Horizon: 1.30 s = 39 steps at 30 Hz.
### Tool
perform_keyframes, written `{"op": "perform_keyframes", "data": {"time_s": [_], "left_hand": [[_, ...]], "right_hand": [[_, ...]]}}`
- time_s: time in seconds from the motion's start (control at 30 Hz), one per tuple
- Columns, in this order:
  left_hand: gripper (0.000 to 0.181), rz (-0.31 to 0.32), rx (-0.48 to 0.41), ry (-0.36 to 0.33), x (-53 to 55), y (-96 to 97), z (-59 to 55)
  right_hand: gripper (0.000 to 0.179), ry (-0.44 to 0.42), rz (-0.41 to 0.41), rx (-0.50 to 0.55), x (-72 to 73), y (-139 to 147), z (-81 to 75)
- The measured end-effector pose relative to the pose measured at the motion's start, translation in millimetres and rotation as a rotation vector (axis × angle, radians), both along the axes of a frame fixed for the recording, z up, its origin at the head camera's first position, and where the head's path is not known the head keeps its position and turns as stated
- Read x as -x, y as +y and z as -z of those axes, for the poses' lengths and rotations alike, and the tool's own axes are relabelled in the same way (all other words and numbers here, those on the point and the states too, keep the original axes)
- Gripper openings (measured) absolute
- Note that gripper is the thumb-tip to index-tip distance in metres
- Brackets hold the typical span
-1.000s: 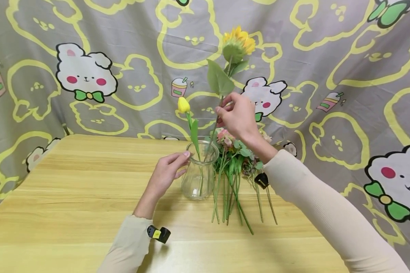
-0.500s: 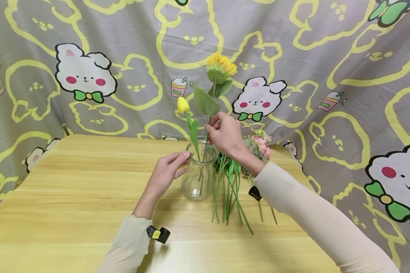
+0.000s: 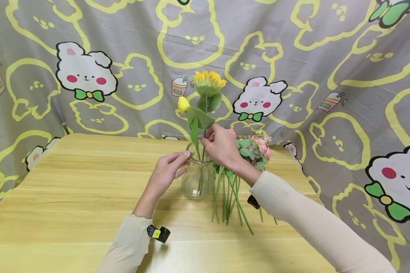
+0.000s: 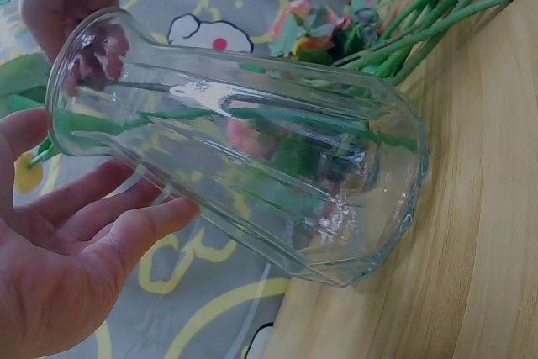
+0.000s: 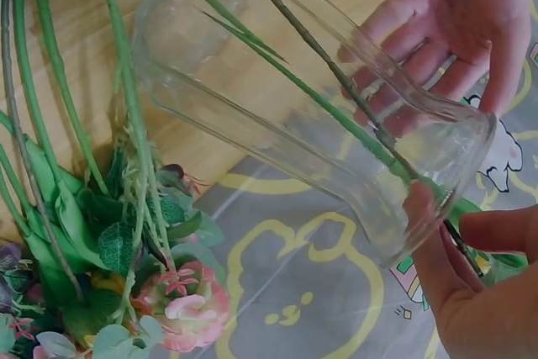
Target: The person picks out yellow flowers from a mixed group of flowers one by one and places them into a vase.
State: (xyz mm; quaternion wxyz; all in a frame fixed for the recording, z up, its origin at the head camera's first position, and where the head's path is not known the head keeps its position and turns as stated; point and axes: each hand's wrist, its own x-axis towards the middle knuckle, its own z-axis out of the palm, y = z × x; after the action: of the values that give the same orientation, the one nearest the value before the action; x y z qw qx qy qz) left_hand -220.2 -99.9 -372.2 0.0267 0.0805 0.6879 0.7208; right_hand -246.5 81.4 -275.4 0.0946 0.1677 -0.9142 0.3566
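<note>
One view — head — shows the sunflower bloom (image 3: 209, 81); right fingers (image 5: 435, 265) pinch its stem (image 5: 315, 45), left fingers (image 4: 155, 223) relaxed.

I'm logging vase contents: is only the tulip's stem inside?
No, the sunflower, pinched by the right hand, also has its stem inside the vase.

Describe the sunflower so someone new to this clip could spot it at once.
On the wooden table stands a clear glass vase. Above its mouth, the right hand pinches the sunflower by its stem. Its broad head of many petals sets it apart from the smaller, smooth yellow tulip beside it.
</note>
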Motion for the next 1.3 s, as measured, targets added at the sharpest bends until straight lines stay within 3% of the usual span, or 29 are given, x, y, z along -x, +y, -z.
{"op": "perform_keyframes", "data": {"time_s": [0.33,0.57,1.07,1.3], "left_hand": [[0.056,-0.004,0.002,0.007,-0.5,0.1,-1.5],[0.06,0.0,0.007,0.007,-0.1,0.1,-0.8],[0.057,-0.006,0.0,0.001,-0.5,0.3,-0.4],[0.058,-0.007,-0.003,-0.002,-0.3,0.2,-0.7]], "right_hand": [[0.012,-0.038,-0.019,-0.077,-0.8,-2.3,2.6],[0.008,-0.039,-0.051,-0.077,-0.4,-3.9,4.9],[0.011,-0.009,-0.033,-0.184,0.4,-8.0,6.6],[0.01,-0.02,-0.026,-0.182,0.4,-8.1,5.5]]}}
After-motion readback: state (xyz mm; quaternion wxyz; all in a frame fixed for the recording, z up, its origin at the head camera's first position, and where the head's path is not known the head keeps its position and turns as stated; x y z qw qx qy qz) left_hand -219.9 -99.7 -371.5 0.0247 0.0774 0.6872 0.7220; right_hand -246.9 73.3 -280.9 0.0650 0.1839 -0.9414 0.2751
